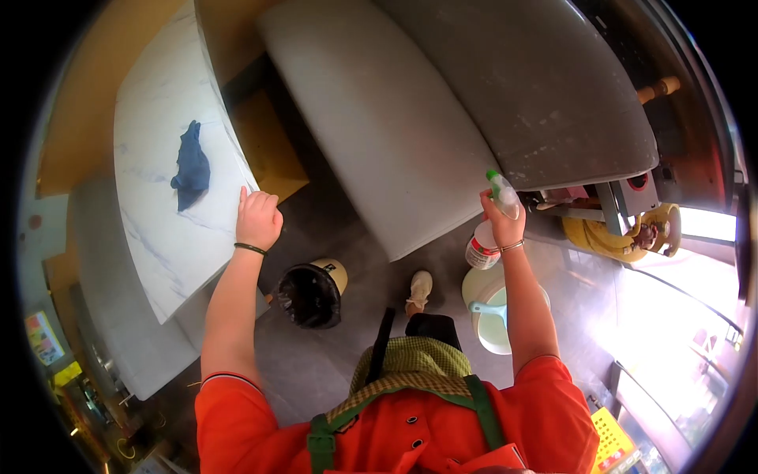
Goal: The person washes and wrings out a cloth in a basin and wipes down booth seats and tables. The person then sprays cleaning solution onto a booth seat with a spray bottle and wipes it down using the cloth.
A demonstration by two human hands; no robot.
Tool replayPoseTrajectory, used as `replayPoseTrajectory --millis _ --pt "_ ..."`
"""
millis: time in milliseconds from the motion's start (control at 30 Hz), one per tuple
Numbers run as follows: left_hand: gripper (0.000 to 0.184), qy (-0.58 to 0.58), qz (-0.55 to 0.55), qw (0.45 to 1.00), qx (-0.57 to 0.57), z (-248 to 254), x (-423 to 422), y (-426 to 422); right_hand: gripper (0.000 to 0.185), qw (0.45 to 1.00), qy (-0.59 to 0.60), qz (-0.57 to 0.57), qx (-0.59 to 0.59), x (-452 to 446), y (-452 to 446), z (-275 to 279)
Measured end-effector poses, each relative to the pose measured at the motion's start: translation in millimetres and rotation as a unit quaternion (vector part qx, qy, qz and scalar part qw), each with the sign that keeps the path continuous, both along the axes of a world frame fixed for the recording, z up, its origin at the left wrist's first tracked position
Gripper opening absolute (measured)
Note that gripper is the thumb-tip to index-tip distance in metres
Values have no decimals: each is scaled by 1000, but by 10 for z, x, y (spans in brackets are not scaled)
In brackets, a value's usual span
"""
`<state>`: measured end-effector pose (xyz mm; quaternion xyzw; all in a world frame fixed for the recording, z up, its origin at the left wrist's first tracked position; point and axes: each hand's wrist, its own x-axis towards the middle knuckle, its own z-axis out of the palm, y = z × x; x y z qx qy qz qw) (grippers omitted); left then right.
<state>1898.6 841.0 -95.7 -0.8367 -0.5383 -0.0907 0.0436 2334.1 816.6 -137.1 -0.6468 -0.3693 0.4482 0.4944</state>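
A clear spray bottle with a green top is in my right hand, whose fingers wrap round it beside the end of the grey bench seat. My left hand is at the edge of the white marbled table, with the index finger stretched along the edge and the other fingers curled; whether it grips the edge is unclear. A crumpled dark blue cloth lies on the table, up and left of my left hand.
On the floor stand a bin with a black bag, a pale bucket with a light blue handled item, and a white and red container. A yellow coiled hose is at the right. Another grey seat lies left of the table.
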Motion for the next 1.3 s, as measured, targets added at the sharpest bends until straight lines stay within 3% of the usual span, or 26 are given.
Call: replayPoseTrajectory --millis 67,133,300,367,567,967,1067,1300 --pt "19 7 6 1000 7 -5 -1 5 17 999 -32 -6 -27 155 -238 -108" --pt "19 10 3 1000 15 -32 -10 6 17 995 -41 -86 -35 260 -456 -174" --pt "19 22 1 1000 12 -47 -16 5 17 996 -8 -88 3 400 -820 -254" --pt "19 25 -3 1000 11 -39 -7 7 16 991 -7 -118 -65 474 -954 -308" --pt "19 37 -6 999 14 -52 -12 -3 16 992 -24 -100 -73 545 -1312 -399" --pt "18 40 -19 999 11 -71 -35 9 17 975 -29 -189 -109 701 -1537 -532" --pt "18 41 -21 999 10 -83 -51 9 17 984 -110 -103 -93 622 -1573 -509" --pt "18 42 -22 999 19 -84 -49 8 16 988 -15 -79 -134 249 -1694 -434"
